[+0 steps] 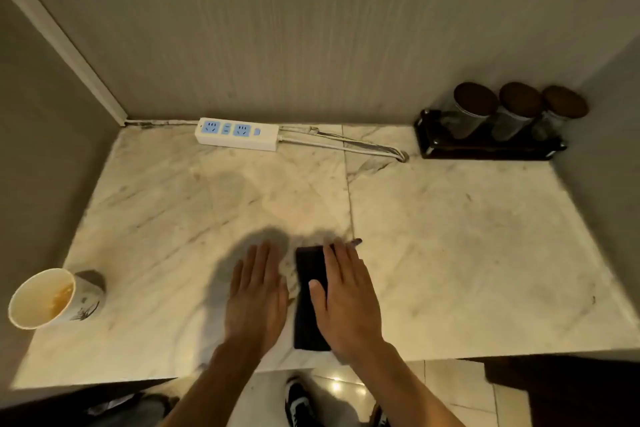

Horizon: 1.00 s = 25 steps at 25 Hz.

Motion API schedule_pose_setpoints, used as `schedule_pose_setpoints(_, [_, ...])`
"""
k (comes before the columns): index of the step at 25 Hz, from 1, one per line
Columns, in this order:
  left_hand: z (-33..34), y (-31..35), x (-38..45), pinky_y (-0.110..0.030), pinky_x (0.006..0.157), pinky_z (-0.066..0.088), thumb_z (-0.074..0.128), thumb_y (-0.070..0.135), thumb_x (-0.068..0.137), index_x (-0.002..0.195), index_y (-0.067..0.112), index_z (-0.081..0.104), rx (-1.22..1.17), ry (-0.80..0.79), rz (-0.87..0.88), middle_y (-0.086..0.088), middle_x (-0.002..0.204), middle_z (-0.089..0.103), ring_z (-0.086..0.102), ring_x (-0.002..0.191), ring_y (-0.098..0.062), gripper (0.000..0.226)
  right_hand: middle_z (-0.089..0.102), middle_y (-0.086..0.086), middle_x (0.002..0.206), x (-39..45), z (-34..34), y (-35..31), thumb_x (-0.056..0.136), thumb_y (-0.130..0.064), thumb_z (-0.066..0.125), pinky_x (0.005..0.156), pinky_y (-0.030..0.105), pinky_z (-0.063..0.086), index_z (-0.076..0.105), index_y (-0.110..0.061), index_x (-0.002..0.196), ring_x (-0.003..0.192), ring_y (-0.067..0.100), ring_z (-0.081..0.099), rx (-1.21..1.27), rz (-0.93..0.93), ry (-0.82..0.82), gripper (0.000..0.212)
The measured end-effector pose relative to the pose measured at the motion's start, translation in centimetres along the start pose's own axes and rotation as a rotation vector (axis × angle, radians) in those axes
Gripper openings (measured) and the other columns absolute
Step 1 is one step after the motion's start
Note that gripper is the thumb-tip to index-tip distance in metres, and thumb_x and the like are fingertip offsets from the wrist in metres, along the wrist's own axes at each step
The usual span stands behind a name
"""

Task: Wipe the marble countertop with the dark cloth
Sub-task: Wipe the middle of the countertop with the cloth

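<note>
Both hands lie flat with fingers stretched out, low in the middle of the frame. The right hand (346,302) presses palm-down on the dark cloth (310,298), gripping nothing; it covers the cloth's right side, so only a long folded strip shows, plus a small dark corner poking out past the fingertips. The left hand (256,298) rests open on bare marble just beside the cloth, not touching it as far as I can see. The cloth sits near the front edge of the bench (467,236), just left of the seam in the stone.

At the far left a paper cup (52,298) stands with something yellowish inside; what it is, I cannot make out. Along the back wall lies a white power strip (237,133), its cable running right into a hole. In the upper right corner three dark-lidded jars (516,111) stand on a black tray (485,146), their contents unclear. Below the bench edge, a shoe (299,402) shows, cut off by the frame's bottom.
</note>
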<state>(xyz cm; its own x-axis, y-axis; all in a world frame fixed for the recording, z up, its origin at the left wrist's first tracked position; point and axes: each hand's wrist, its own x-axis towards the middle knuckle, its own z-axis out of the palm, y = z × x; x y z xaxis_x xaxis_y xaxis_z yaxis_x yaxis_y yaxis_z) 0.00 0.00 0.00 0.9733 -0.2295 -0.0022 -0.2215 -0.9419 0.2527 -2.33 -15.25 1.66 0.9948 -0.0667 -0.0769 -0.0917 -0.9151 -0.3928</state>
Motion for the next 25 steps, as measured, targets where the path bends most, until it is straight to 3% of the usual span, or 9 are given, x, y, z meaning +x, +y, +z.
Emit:
schedule_pose_setpoints(3, [1.2, -0.2, -0.3, -0.053, 0.109, 0.032, 0.029, 0.027, 0.092, 0.134, -0.002, 0.048, -0.017, -0.006, -0.027, -0.023, 0.14, 0.048, 0.043, 0.132, -0.037, 0.054, 0.014, 0.005, 0.161, 0.1, 1.9, -0.8, 0.096, -0.044, 0.027, 0.118, 0.034, -0.002, 0.019, -0.017, 0.151, 0.146, 0.017, -0.003, -0.009, -0.02, -0.006, 0.062])
schedule_pose_setpoints(6, [2.1, -0.3, -0.6, -0.054, 0.107, 0.034, 0.032, 0.026, 0.092, 0.132, 0.0, 0.051, -0.003, -0.014, -0.016, -0.021, 0.14, 0.05, 0.044, 0.132, -0.036, 0.052, 0.013, 0.006, 0.161, 0.4, 3.5, -1.7, 0.095, -0.048, 0.023, 0.117, 0.034, -0.004, 0.016, -0.018, 0.152, 0.148, 0.021, 0.004, 0.016, 0.018, -0.042, 0.064])
schedule_pose_setpoints(11, [2.2, -0.5, -0.4, -0.053, 0.109, 0.033, 0.033, 0.028, 0.091, 0.134, 0.001, 0.049, 0.037, -0.001, -0.028, -0.019, 0.142, 0.049, 0.041, 0.134, -0.034, 0.053, 0.026, 0.011, 0.156, 0.2, 4.5, -2.3, 0.095, -0.046, 0.026, 0.117, 0.047, 0.014, 0.027, -0.013, 0.149, 0.145, 0.028, 0.021, -0.019, 0.076, 0.048, 0.064])
schedule_pose_setpoints(14, [2.0, -0.2, -0.4, -0.055, 0.108, 0.034, 0.032, 0.026, 0.091, 0.134, 0.0, 0.049, 0.021, -0.003, -0.035, -0.02, 0.142, 0.048, 0.042, 0.134, -0.035, 0.053, 0.029, 0.012, 0.155, -0.4, 4.6, -1.9, 0.094, -0.045, 0.035, 0.116, 0.047, 0.022, 0.033, -0.014, 0.148, 0.143, 0.03, 0.026, -0.051, 0.115, 0.062, 0.062])
schedule_pose_setpoints(22, [2.5, 2.3, -0.9, -0.056, 0.11, 0.029, 0.029, 0.021, 0.092, 0.135, -0.005, 0.045, -0.064, 0.034, -0.092, -0.025, 0.141, 0.047, 0.039, 0.134, -0.039, 0.053, 0.022, 0.009, 0.157, -3.8, 4.5, 1.3, 0.094, -0.051, 0.035, 0.114, 0.041, 0.015, 0.027, -0.017, 0.149, 0.146, 0.027, 0.017, -0.071, 0.124, 0.057, 0.066])
schedule_pose_setpoints(25, [3.2, 4.0, -1.8, -0.058, 0.106, 0.035, 0.032, 0.017, 0.092, 0.13, -0.005, 0.052, -0.078, 0.081, -0.068, -0.024, 0.135, 0.053, 0.046, 0.13, -0.038, 0.048, 0.021, 0.01, 0.158, -4.5, 3.9, 2.8, 0.096, -0.045, 0.034, 0.114, 0.042, 0.017, 0.026, -0.017, 0.15, 0.146, 0.026, 0.015, -0.08, 0.015, 0.014, 0.061])
